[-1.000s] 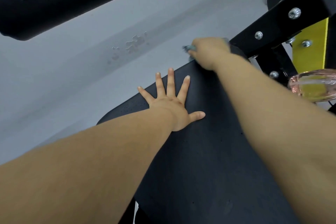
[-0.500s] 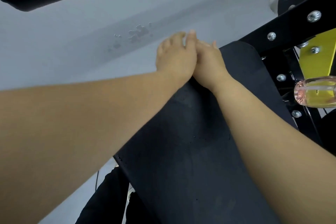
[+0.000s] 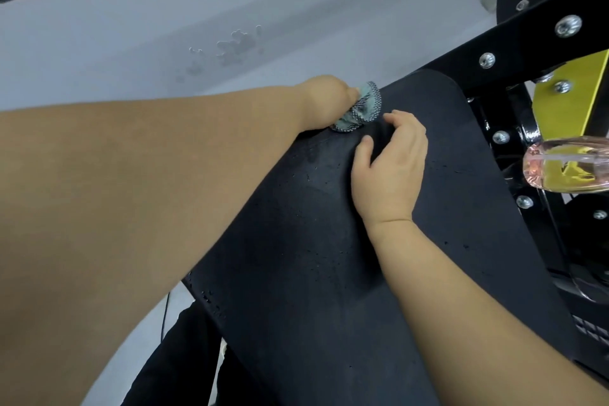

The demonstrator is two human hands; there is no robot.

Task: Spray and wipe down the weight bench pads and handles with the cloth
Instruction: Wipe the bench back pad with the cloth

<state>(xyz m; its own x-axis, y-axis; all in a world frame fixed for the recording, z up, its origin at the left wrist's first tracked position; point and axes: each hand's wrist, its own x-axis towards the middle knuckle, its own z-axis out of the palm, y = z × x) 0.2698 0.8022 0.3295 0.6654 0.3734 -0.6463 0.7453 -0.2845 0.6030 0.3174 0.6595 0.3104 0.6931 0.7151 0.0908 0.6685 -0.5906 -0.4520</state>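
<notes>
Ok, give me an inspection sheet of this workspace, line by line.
Surface: black bench pad, speckled with small light flecks.
Job's things: cloth bunched at the pad's upper left edge; clear pinkish spray bottle at the right, beside the frame.
Clutter: nothing seen.
Hands: left hand grips the cloth; right hand rests on the pad, fingers loosely bent, holding nothing.
Cables: thin dark line on the floor, possibly a cord.
Surroundings: black bolted frame, yellow panels, grey floor with wet spots.
</notes>
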